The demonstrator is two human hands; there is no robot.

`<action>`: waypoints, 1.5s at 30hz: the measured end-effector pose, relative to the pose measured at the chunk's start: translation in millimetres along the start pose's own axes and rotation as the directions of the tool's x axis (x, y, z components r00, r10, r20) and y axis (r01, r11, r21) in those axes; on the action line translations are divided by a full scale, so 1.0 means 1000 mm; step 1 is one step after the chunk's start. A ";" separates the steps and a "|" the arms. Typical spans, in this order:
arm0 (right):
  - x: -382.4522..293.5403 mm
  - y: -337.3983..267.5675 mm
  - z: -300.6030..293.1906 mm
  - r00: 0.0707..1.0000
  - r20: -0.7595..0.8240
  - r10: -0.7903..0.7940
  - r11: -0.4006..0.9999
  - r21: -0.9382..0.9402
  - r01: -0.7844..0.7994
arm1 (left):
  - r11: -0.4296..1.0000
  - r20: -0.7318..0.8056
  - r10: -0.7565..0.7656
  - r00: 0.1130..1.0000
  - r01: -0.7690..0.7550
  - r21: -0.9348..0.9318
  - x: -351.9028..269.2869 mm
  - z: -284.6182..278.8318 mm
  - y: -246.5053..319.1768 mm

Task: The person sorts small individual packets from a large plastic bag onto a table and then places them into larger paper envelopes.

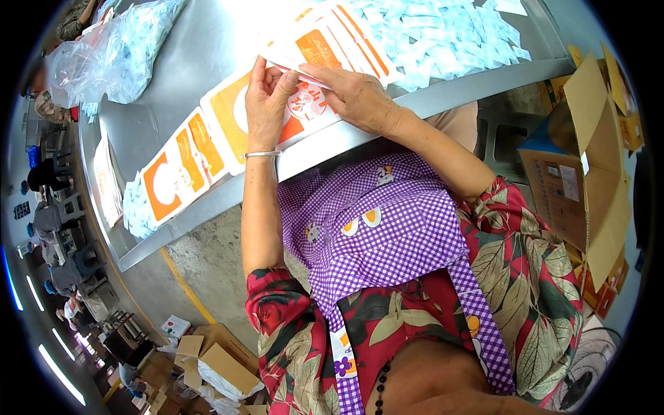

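My left hand, with a bangle on the wrist, pinches one end of a white printed sheet or flat bag. The fingers of my right hand grip its other end, and its edge is raised between them. Whether it is a single layer or a pouch I cannot tell. Directly beneath lie flat orange-and-white printed packages in an overlapping row. More of the same printed packages are fanned out to the left, and another stack lies beyond my right hand.
A metal table carries a heap of small pale-blue packets at right, a plastic bag of them at left, and several more packets near the left corner. Cardboard boxes stand beside the table on the right. Other people work far left.
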State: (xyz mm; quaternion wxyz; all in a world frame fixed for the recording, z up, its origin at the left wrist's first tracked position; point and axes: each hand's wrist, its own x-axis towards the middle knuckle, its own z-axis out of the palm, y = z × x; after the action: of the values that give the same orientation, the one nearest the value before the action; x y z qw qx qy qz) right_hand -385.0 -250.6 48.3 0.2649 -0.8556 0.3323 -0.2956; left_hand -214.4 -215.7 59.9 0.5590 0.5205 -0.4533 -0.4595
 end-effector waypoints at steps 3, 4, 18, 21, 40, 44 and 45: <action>-0.001 -0.010 -0.006 1.000 0.003 -0.012 1.000 0.022 0.012 | 0.982 0.026 -0.047 0.999 0.051 -0.180 -0.002 -0.003 -0.001; -0.001 -0.012 -0.007 1.000 0.021 -0.014 1.000 0.008 0.013 | 0.981 0.017 -0.055 0.998 0.057 -0.188 -0.005 -0.001 0.004; 0.018 -0.017 -0.016 0.971 0.221 0.094 0.950 0.272 -0.154 | 0.995 -0.149 0.005 0.989 0.009 0.096 -0.007 0.022 0.003; 0.022 -0.022 -0.026 0.939 0.324 0.117 0.934 0.285 -0.214 | 0.992 -0.164 -0.090 0.982 0.104 0.075 -0.007 0.031 0.018; 0.027 -0.007 -0.060 0.879 0.311 0.361 0.815 0.354 -0.459 | 0.905 -0.152 -0.018 0.988 0.081 0.418 -0.020 0.004 0.011; 0.018 0.071 -0.073 0.980 -0.117 0.159 0.940 -0.287 -0.186 | 0.931 -0.153 -0.127 0.980 0.171 0.322 -0.018 0.007 0.011; 0.016 0.083 -0.079 0.982 -0.112 0.149 0.854 -0.486 -0.185 | 0.932 -0.138 -0.133 0.981 0.171 0.320 -0.014 0.007 0.007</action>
State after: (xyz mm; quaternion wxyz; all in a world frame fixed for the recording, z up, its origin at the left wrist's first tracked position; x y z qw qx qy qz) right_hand -463.4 -335.0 53.6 0.0499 -0.8517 0.4790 -0.2064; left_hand -223.5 -203.3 66.6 0.4516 0.6657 -0.4493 -0.3885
